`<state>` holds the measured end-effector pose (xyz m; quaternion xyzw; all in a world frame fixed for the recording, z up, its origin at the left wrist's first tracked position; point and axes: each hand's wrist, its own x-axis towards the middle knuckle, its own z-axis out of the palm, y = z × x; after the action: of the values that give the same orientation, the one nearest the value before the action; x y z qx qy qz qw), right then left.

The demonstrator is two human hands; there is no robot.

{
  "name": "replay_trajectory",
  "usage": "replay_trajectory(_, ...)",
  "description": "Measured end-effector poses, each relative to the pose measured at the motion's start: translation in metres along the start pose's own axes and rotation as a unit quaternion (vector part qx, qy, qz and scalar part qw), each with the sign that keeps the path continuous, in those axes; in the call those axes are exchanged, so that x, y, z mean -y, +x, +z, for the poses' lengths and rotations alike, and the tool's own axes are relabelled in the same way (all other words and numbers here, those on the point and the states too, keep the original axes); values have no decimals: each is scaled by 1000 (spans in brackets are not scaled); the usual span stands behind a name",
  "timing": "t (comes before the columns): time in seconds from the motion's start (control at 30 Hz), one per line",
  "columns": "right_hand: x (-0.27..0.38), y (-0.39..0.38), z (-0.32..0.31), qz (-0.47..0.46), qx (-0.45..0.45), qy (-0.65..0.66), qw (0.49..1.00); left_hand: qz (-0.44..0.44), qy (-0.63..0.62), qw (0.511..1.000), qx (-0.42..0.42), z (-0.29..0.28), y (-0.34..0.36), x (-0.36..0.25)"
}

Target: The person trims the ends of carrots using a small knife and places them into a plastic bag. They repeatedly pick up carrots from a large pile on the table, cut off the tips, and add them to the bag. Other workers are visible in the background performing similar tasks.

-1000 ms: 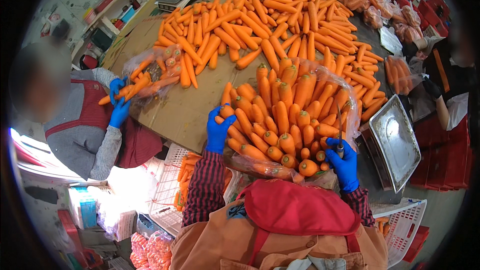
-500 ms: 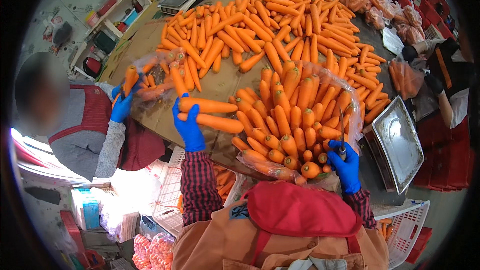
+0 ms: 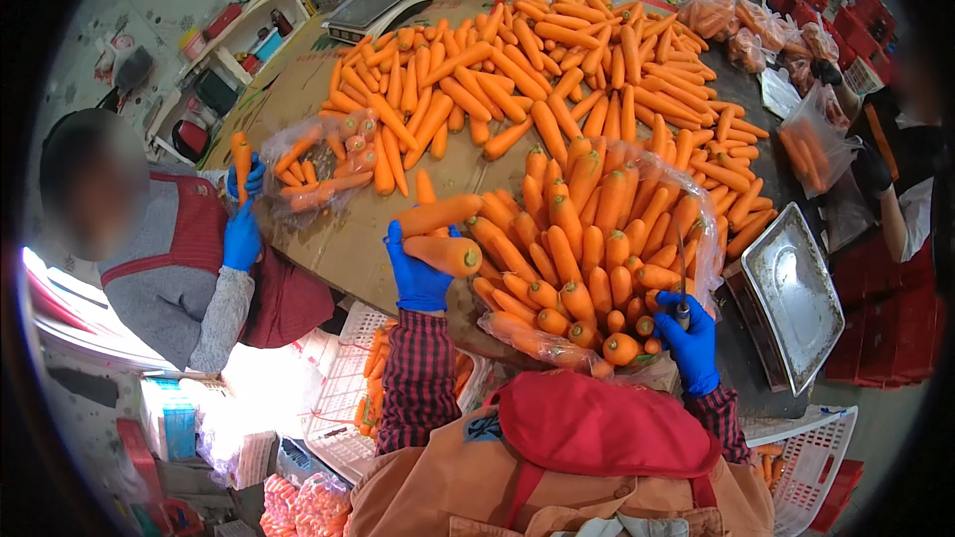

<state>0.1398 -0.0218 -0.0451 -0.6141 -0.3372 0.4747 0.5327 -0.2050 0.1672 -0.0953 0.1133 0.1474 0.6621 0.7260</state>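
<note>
My left hand (image 3: 418,273), in a blue glove, is closed around carrots (image 3: 445,256), held at the left edge of an open clear plastic bag (image 3: 708,239). Packed in the bag are several carrots (image 3: 567,239), many with their stem ends up. My right hand (image 3: 688,343), also gloved blue, grips a knife (image 3: 683,310) by its handle, blade pointing up, at the bag's right side. Behind the bag a large heap of loose carrots (image 3: 517,70) spreads over the cardboard-covered table (image 3: 338,249).
A co-worker (image 3: 169,268) at left holds a carrot upright near a small bag (image 3: 318,189). Another person (image 3: 885,189) at right handles bagged carrots (image 3: 811,144). A scale with metal tray (image 3: 791,293) stands right, baskets (image 3: 811,467) below, another scale (image 3: 368,15) at the back.
My left hand picked up carrots, swung left and has come back rightward with them. My right hand stays on the knife. The left co-worker's carrot is now upright; the right person's bag has shifted.
</note>
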Motion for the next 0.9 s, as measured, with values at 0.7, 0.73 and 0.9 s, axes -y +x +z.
replay_trajectory(0.7, 9, 0, -5, -22, 31, -40, 998, -107, 68, 990, 62, 63, 2, 56)
replay_trajectory(0.73, 13, 1, -3, -39, 31, -57, 997, -100, 97, 988, 65, 61, 3, 60)
replay_trajectory(0.9, 50, 6, 13, -60, 72, -12, 996, -144, 57, 975, 158, 65, 4, 72)
